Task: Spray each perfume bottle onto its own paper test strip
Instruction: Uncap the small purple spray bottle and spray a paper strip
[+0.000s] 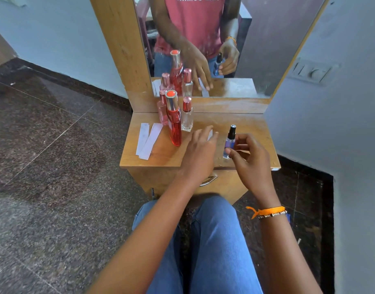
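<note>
My right hand (249,158) grips a small purple spray bottle (230,141) with a black nozzle, held upright over the wooden dresser top (250,126). Fingers spread, my left hand (200,149) lies flat on a white paper strip (209,134), of which only a tip shows. A tall red perfume bottle (175,124) with a silver cap stands to the left of that hand. Behind it are a clear bottle (187,117) and a pink bottle (162,111), both with pink caps. Two more paper strips (148,140) lie at the dresser's left end.
A mirror (235,45) in a wooden frame rises at the back of the dresser and reflects the bottles and both hands. A drawer handle (207,180) sits under the front edge. Dark stone floor lies to the left; a wall with a switch plate (311,72) stands on the right.
</note>
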`<action>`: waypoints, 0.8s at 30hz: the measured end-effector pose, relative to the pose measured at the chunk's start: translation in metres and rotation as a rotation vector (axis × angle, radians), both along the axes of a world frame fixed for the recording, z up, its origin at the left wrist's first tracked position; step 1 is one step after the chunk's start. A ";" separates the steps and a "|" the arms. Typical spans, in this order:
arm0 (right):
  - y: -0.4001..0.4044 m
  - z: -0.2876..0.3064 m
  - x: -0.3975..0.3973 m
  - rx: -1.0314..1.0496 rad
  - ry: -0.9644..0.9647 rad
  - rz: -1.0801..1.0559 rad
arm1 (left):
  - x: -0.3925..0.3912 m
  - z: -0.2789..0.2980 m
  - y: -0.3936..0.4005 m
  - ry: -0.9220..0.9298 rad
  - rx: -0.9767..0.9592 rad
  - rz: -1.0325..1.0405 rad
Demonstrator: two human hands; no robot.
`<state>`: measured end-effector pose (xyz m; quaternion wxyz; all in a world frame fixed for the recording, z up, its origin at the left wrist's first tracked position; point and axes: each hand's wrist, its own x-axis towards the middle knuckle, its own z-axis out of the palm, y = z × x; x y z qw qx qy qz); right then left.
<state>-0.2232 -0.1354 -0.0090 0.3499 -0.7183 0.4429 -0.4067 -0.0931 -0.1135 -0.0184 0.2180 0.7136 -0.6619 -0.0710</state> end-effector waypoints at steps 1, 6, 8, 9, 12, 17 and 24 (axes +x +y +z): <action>0.000 0.000 0.000 -0.004 0.002 0.002 | -0.002 -0.003 -0.001 -0.036 0.079 0.005; 0.001 0.002 -0.003 0.004 -0.019 -0.010 | -0.003 -0.007 -0.002 0.056 -0.078 0.130; 0.001 0.003 -0.005 0.016 -0.024 -0.012 | -0.002 -0.006 -0.004 0.109 -0.118 0.169; 0.000 0.004 -0.006 0.022 -0.028 -0.013 | -0.001 -0.005 -0.005 0.132 -0.119 0.182; -0.001 0.005 -0.008 0.040 -0.034 -0.022 | -0.001 -0.004 -0.008 0.223 -0.113 0.233; -0.001 0.006 -0.010 0.058 -0.023 -0.003 | 0.002 0.000 -0.012 0.390 -0.059 0.316; 0.001 0.002 -0.006 0.177 -0.072 0.068 | 0.006 0.006 -0.005 0.634 0.034 0.389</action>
